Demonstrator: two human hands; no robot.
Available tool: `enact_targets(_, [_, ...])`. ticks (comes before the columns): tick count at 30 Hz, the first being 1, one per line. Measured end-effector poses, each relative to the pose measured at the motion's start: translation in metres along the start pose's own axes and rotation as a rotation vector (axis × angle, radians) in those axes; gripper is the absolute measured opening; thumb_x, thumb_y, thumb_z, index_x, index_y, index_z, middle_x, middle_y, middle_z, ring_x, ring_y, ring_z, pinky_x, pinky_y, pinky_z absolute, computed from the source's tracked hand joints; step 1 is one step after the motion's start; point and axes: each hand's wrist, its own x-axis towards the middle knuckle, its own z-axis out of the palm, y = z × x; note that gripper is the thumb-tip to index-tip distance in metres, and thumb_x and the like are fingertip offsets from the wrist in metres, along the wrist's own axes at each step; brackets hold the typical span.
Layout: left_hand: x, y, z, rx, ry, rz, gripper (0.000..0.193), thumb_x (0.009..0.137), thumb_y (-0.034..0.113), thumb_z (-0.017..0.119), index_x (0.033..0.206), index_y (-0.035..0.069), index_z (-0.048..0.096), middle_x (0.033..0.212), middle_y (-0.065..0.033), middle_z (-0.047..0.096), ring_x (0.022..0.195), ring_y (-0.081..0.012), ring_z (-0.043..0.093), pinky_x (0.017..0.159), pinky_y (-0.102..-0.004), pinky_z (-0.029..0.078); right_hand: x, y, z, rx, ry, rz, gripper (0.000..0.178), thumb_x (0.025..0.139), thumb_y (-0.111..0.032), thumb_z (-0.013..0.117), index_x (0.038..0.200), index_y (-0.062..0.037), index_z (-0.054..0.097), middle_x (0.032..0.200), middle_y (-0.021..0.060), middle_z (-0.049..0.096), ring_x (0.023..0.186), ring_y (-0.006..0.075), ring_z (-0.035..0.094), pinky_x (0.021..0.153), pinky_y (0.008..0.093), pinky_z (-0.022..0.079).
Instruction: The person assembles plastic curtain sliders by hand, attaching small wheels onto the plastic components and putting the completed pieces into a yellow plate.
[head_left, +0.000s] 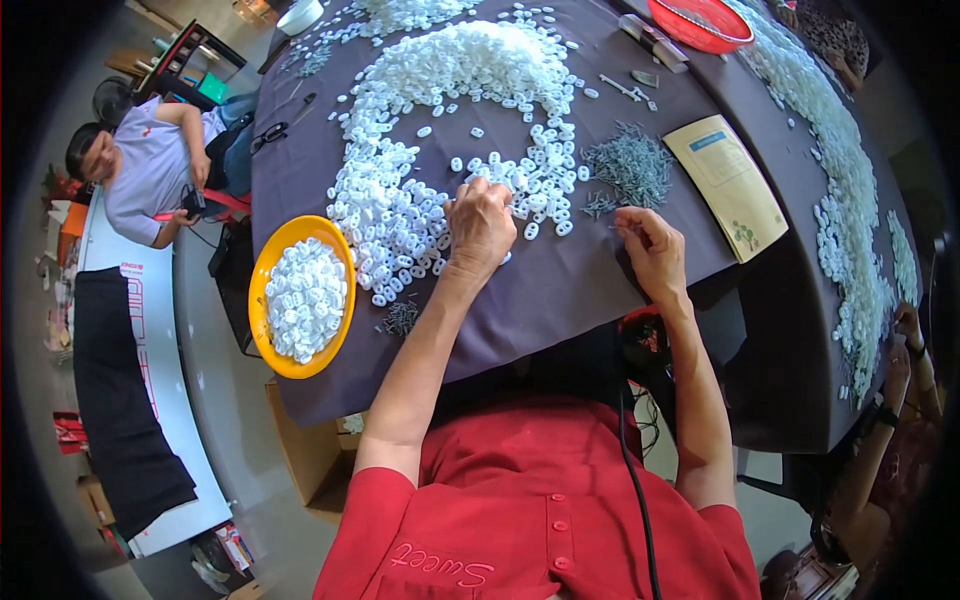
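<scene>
White oval plastic pieces with two holes (390,200) are heaped and scattered over the dark tablecloth. My left hand (480,228) reaches to the near edge of this heap, fingers curled down among the pieces; what its fingertips hold is hidden. To the right, my right hand (655,255) is closed in a pinch, thumb against forefinger, just below a pile of small grey screws (630,165). Whatever sits in that pinch is too small to make out. A yellow bowl (262,262) full of the same white pieces stands at the left table edge.
A beige booklet (726,188) lies right of the screws. Few screws (401,318) lie near the front edge. Beyond are a red basket (742,40) and dark-handled scissors (275,132). A seated person (170,165) is at left; another person's hands (900,370) are at right.
</scene>
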Motion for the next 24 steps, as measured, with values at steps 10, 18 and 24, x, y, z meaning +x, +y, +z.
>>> enact_targets(10, [-0.005, -0.008, -0.002, -0.056, -0.013, 0.016, 0.005, 0.07, 0.007, 0.064, 0.074, 0.006, 0.062, 0.08, -0.0079, 0.056, 0.081, -0.0273, 0.055, 0.069, -0.0392, 0.042, -0.001, 0.001, -0.002, 0.078, -0.048, 0.081, 0.018, 0.078, 0.002, 0.058, 0.095, -0.0012, 0.061, 0.076, 0.0011, 0.061, 0.067, 0.0045, 0.053, 0.063, 0.0187, 0.043])
enact_targets(18, [-0.031, 0.042, -0.002, -0.628, 0.14, -0.145, 0.01, 0.077, 0.001, 0.058, 0.087, 0.002, 0.056, 0.072, -0.0107, 0.057, 0.06, -0.0246, 0.056, 0.053, -0.0337, 0.045, -0.008, -0.004, 0.007, 0.575, -0.008, 0.346, 0.02, 0.076, 0.006, 0.057, 0.095, 0.0009, 0.06, 0.081, 0.0018, 0.063, 0.076, 0.0062, 0.058, 0.07, 0.0184, 0.045])
enact_targets(24, [-0.042, 0.075, 0.01, -1.176, -0.226, -0.494, 0.007, 0.083, 0.003, 0.057, 0.087, -0.001, 0.06, 0.07, -0.0002, 0.059, 0.053, -0.0041, 0.052, 0.044, -0.0182, 0.042, -0.01, -0.012, 0.013, 0.768, -0.053, 0.415, 0.019, 0.076, 0.007, 0.058, 0.094, 0.002, 0.06, 0.081, 0.0027, 0.064, 0.077, 0.0062, 0.059, 0.071, 0.0187, 0.047])
